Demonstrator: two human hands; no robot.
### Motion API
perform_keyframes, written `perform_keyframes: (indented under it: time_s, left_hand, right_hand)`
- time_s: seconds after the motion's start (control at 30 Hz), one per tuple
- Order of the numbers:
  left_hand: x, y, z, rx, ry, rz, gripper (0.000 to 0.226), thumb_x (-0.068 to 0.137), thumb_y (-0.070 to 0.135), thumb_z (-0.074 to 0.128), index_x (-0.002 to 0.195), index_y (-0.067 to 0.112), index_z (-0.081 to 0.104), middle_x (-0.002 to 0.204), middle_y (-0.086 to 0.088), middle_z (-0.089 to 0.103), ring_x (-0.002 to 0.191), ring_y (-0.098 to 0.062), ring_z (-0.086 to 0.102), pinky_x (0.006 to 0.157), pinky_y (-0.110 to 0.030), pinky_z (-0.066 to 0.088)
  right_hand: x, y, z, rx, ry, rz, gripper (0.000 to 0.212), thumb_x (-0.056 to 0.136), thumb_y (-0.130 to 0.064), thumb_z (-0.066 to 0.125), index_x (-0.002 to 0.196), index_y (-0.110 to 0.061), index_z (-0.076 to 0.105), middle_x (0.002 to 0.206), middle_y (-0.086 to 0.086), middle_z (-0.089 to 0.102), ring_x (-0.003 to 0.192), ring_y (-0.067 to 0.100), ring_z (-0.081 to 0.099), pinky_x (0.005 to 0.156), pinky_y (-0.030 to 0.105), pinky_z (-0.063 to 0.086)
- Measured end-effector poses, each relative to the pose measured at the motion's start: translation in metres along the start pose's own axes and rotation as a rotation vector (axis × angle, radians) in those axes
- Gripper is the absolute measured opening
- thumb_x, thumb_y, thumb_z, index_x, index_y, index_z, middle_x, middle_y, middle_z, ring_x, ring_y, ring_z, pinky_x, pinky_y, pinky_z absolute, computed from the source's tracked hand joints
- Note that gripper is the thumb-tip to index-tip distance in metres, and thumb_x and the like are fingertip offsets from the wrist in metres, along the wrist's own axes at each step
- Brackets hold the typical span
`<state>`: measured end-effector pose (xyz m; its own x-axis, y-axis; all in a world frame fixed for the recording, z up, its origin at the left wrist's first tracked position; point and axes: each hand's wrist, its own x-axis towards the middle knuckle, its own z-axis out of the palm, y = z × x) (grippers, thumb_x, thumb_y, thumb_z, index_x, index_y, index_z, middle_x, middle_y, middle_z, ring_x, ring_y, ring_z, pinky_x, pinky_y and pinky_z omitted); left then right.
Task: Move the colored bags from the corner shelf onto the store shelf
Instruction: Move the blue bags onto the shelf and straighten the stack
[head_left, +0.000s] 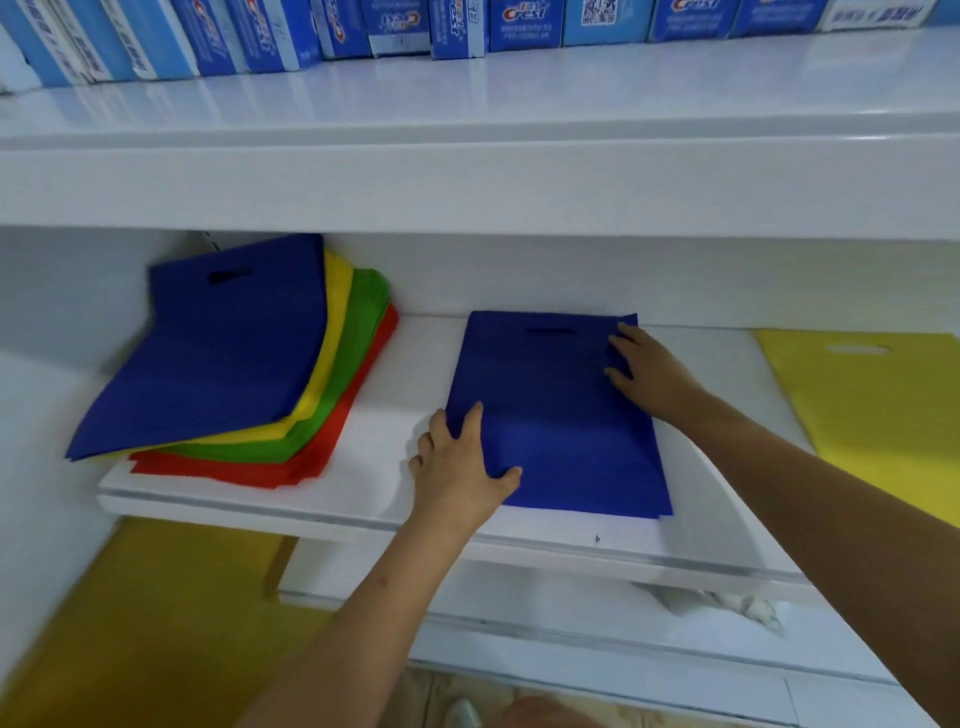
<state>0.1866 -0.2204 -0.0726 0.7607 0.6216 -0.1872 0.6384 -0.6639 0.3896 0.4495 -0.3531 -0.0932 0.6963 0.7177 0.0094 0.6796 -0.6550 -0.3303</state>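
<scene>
A blue bag (561, 415) lies flat on the white store shelf (701, 551). The left hand (462, 467) rests on its left edge, fingers spread. The right hand (649, 374) presses its right side with flat fingers. More colored bags (234, 364) sit piled at the left corner.

Bare shelf (395, 415) strip btwn fanned bag stack (234, 364) at left corner & flat blue bag (561, 415) mid-shelf; another bare strip btwn blue bag & yellow bag (878, 405) at right edge. Upper shelf (467, 192) overhangs, limiting headroom w/ toothpaste boxes (524, 23) on top.
</scene>
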Motion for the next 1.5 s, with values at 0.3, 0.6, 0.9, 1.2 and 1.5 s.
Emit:
perform_keyframes:
  time_s: [0.3,0.6,0.9,1.2,1.5]
  left_hand:
    - [0.0,-0.005,-0.002,-0.082,-0.018,0.103,0.098,0.081,0.062,0.068,0.156,0.034,0.013,0.162,-0.004,-0.003,0.148,-0.028,0.006,0.12,-0.046,0.021]
    - [0.011,-0.02,-0.012,-0.022,-0.172,0.185,0.106,0.075,0.059,0.077,0.156,0.035,0.013,0.164,-0.001,-0.003,0.149,-0.025,0.005,0.121,-0.045,0.019]
    - [0.01,-0.049,-0.058,-0.216,0.328,0.223,0.056,0.094,0.036,0.062,0.144,0.016,0.048,0.145,-0.008,0.045,0.131,-0.022,0.047,0.106,-0.03,0.04]
    - [0.006,-0.171,-0.141,-0.324,0.939,-0.101,0.025,0.093,0.017,0.06,0.116,0.01,0.067,0.114,-0.003,0.063,0.101,-0.015,0.061,0.084,-0.02,0.043]
    - [0.028,-0.285,-0.136,-0.101,0.641,-0.39,0.078,0.096,0.054,0.048,0.153,0.004,0.031,0.161,-0.011,0.027,0.15,-0.024,0.021,0.122,-0.037,0.02]
  right_hand:
    - [0.014,-0.028,0.019,-0.186,-0.033,0.216,0.059,0.104,-0.035,0.03,0.153,-0.007,0.015,0.16,0.014,0.007,0.142,0.033,0.019,0.111,0.039,0.033]
    - [0.026,-0.047,0.012,-0.277,-0.098,0.318,0.052,0.099,-0.025,0.041,0.144,-0.002,0.029,0.149,0.017,0.026,0.13,0.036,0.033,0.099,0.038,0.039]
    - [0.039,-0.145,-0.007,-0.086,0.126,-0.03,0.053,0.101,-0.031,0.042,0.145,-0.004,0.031,0.153,0.012,0.028,0.133,0.029,0.034,0.1,0.041,0.041]
    - [0.075,-0.317,0.023,-0.014,0.115,-0.526,0.053,0.099,-0.03,0.049,0.146,-0.01,0.036,0.149,0.009,0.038,0.129,0.028,0.043,0.1,0.04,0.043]
    - [0.147,-0.386,0.066,-0.307,0.085,-0.449,0.08,0.097,-0.051,0.045,0.154,-0.005,0.011,0.162,0.009,0.007,0.149,0.024,0.007,0.121,0.033,0.014]
